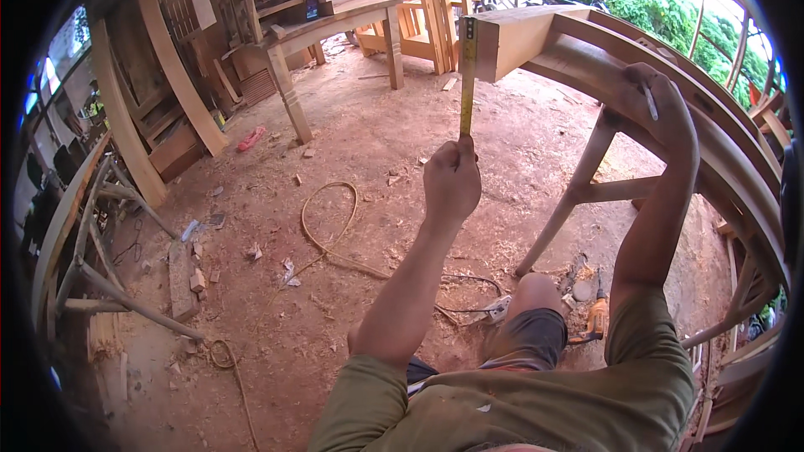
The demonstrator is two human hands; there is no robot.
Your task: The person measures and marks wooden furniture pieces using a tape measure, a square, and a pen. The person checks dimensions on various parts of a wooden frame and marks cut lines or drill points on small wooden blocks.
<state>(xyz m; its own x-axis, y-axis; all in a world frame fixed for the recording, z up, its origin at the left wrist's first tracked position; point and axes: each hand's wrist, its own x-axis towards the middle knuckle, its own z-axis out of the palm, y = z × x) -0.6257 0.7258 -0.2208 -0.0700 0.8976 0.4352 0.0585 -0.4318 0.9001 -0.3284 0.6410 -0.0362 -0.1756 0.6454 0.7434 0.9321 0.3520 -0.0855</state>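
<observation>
My left hand is closed round the lower part of a yellow tape measure. Its blade stands upright along the squared end of a thick wooden beam, with the top tip near the beam's upper edge. The tape's case, if it is in my fist, is hidden. Farther right, my right hand is bent over the curved-looking length of the timber and grips a thin, pale pencil-like stick. The fingers of that hand lie against the wood.
A wooden trestle supports the timber. By my knee are an orange power drill and a white socket box. A yellow cord loops over the shaving-strewn floor. Wooden furniture stands behind; leaning boards are at left.
</observation>
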